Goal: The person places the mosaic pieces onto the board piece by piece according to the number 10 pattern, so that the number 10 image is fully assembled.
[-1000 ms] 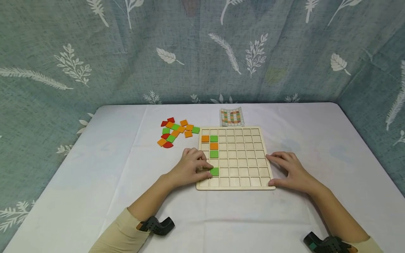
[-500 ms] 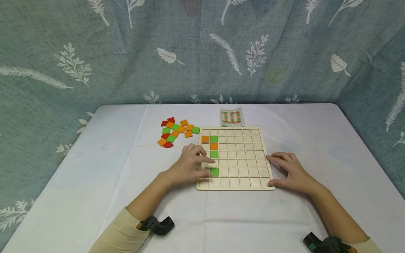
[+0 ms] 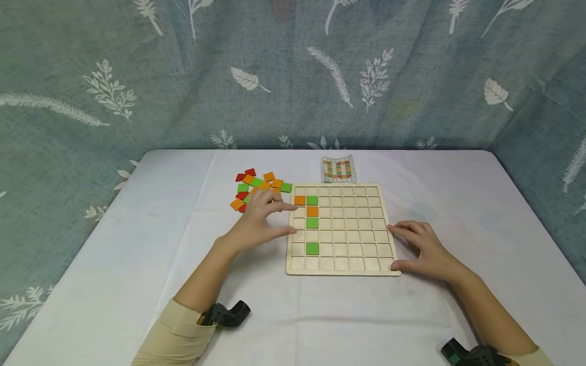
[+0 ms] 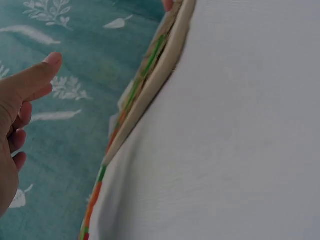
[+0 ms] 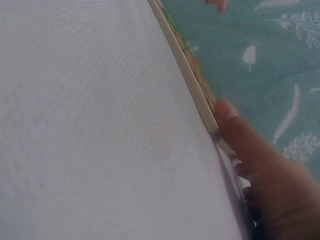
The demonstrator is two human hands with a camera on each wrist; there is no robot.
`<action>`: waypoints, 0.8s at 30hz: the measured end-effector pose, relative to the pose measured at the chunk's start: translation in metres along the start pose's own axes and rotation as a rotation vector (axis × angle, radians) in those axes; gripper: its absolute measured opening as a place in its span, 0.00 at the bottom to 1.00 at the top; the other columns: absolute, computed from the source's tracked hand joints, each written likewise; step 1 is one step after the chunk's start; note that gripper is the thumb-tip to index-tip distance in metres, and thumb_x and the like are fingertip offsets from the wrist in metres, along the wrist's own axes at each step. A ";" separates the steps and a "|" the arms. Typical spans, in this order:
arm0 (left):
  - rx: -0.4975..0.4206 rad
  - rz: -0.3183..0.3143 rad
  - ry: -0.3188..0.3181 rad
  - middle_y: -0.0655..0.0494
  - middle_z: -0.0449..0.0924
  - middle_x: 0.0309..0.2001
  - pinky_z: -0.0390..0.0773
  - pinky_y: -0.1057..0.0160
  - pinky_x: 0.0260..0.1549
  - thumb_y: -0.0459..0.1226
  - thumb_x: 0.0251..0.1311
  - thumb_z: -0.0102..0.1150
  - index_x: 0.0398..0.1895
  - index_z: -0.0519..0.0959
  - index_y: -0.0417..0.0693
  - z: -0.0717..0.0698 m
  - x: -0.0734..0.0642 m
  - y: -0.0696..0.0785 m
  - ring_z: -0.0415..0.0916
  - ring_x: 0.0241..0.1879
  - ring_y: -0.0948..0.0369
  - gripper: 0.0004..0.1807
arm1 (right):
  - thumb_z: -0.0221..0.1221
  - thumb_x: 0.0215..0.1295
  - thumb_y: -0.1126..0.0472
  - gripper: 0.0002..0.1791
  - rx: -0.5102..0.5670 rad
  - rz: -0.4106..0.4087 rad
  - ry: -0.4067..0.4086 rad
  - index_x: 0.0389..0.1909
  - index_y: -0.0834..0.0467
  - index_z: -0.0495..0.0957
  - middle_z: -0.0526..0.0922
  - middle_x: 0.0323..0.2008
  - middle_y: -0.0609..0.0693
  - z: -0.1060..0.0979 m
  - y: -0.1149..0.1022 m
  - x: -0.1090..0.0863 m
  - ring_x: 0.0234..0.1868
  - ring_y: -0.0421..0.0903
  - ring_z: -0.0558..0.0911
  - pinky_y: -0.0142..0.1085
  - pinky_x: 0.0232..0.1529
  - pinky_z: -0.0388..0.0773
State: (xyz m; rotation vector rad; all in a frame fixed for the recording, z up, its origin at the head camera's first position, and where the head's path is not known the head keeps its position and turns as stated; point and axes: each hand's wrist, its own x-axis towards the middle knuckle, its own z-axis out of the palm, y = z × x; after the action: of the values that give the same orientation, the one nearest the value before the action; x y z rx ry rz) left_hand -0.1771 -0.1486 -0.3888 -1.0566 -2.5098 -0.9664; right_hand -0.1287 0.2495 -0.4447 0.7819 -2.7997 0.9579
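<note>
A pale wooden grid board (image 3: 348, 236) lies flat on the table. In its left columns sit an orange tile (image 3: 299, 201) and a green tile (image 3: 312, 201), another orange one (image 3: 312, 211) below, then two more green tiles. My left hand (image 3: 256, 218) hovers over the board's left edge, thumb and index finger spread apart with nothing between them. Its fingers hide part of the loose tile pile (image 3: 242, 188). Against the board's right edge rests my right hand (image 3: 423, 254), the thumb (image 5: 227, 112) on the near corner and the index finger further up.
Red, orange and green tiles lie loose and partly overlapping left of the board. Behind the board's far edge a printed pattern card (image 3: 339, 169) stands slightly curled. A white cloth (image 3: 348, 315) covers the table, and a leaf-patterned curtain (image 3: 274, 117) hangs behind it.
My left hand has left the lower green tile in the second column and moved up and left toward the loose pile, spreading its thumb and index finger. The right hand stays at the board's edge.
</note>
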 end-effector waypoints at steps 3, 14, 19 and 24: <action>-0.008 -0.023 0.026 0.55 0.68 0.36 0.53 0.52 0.47 0.43 0.40 0.76 0.46 0.83 0.47 -0.009 0.001 -0.002 0.59 0.44 0.57 0.26 | 0.74 0.40 0.50 0.44 -0.002 -0.003 0.010 0.61 0.60 0.71 0.71 0.55 0.56 -0.001 0.001 -0.002 0.55 0.54 0.62 0.49 0.48 0.58; 0.021 -0.095 0.158 0.53 0.70 0.39 0.52 0.51 0.47 0.38 0.40 0.77 0.46 0.83 0.46 -0.029 0.002 -0.017 0.58 0.43 0.54 0.25 | 0.74 0.39 0.49 0.45 -0.018 -0.018 0.022 0.61 0.60 0.72 0.71 0.55 0.57 -0.002 0.004 -0.002 0.54 0.53 0.62 0.48 0.47 0.59; -0.001 -0.212 0.154 0.48 0.70 0.41 0.50 0.50 0.46 0.38 0.43 0.75 0.48 0.82 0.44 -0.025 0.001 -0.033 0.57 0.45 0.53 0.24 | 0.74 0.40 0.48 0.45 -0.006 -0.035 0.016 0.62 0.60 0.71 0.71 0.56 0.56 0.002 0.007 0.001 0.54 0.52 0.62 0.47 0.47 0.58; 0.023 -0.307 0.088 0.48 0.69 0.41 0.49 0.49 0.45 0.41 0.47 0.72 0.50 0.81 0.43 -0.012 0.010 -0.053 0.57 0.45 0.52 0.24 | 0.74 0.39 0.48 0.45 -0.016 -0.025 0.019 0.61 0.60 0.71 0.71 0.55 0.56 0.002 0.008 0.000 0.53 0.52 0.62 0.47 0.47 0.59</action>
State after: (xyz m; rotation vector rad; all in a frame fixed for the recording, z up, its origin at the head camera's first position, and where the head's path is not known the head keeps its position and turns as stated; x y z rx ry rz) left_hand -0.2217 -0.1784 -0.4010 -0.6160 -2.6500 -1.0338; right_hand -0.1321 0.2538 -0.4509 0.7991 -2.7715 0.9325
